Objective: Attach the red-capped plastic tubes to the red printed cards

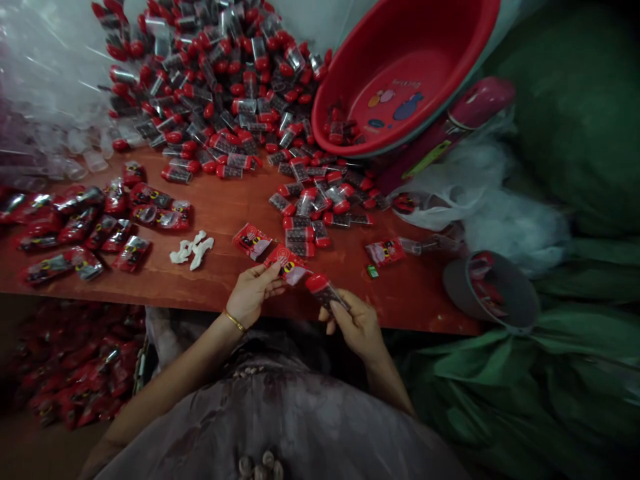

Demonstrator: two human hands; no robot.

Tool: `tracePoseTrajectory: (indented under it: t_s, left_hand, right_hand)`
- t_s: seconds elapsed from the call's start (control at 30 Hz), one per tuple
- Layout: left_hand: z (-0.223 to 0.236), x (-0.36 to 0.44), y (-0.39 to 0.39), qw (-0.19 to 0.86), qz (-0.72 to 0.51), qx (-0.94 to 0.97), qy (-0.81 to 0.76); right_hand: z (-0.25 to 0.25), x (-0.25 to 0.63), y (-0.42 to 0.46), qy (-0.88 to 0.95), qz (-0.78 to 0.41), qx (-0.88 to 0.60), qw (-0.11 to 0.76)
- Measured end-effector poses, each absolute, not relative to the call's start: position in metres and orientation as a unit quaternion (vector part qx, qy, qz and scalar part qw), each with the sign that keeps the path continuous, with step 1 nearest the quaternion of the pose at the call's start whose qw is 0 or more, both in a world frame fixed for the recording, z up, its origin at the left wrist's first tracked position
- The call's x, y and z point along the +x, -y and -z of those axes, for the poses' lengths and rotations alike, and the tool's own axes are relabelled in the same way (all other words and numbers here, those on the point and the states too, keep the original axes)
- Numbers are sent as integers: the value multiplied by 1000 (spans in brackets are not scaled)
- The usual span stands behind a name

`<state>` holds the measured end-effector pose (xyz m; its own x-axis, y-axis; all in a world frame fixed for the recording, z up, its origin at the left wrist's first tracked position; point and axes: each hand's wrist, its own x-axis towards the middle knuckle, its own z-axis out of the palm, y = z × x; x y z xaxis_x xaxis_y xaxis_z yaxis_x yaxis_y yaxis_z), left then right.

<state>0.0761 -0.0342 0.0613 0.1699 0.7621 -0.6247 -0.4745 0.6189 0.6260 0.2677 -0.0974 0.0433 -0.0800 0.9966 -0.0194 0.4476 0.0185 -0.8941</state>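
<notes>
At the near edge of the red-brown table (235, 207), my left hand (253, 292) pinches a small red printed packet (287, 263) by its lower end. My right hand (355, 323) is closed on a clear tube with a red cap (324, 291), cap pointing toward the packet, the two almost touching. A second red packet (253, 241) lies flat on the table just beyond my left hand. A gold bangle sits on my left wrist.
A big heap of red-capped tubes (215, 87) fills the far table, spreading toward the middle. A red basin (400, 73) leans at the back right. Filled packets (100, 227) lie at the left. White scraps (193, 250), a plastic bag (440, 193) and a grey container (493, 290) are nearby.
</notes>
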Motion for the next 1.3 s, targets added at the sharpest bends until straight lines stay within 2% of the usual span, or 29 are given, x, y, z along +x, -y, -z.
tracePoseTrajectory:
  t_s: [0.2,0.5,0.77,0.97,1.17,1.3]
  left_hand:
    - [-53,77,37,733,-419,182,-504]
    - [-51,68,35,737,-427,174,-494]
    - [-52,59,38,687,-433,340,-474]
    - [-49,58,36,653,-444,389,-475]
    - [-51,66,42,702,-446,305,-464]
    - [-48,67,45,696,-454,275,-484]
  right_hand:
    - [-49,250,97,611,-418,-555,379]
    - [-44,245,104,519,-539,-535,393]
    - [-46,240,93,416,-652,-528,351]
    - [-37,235,91,435,-621,-539,367]
    - [-35,231,88,467,-603,-532,368]
    - [-38,225,85,501,-565,-538,374]
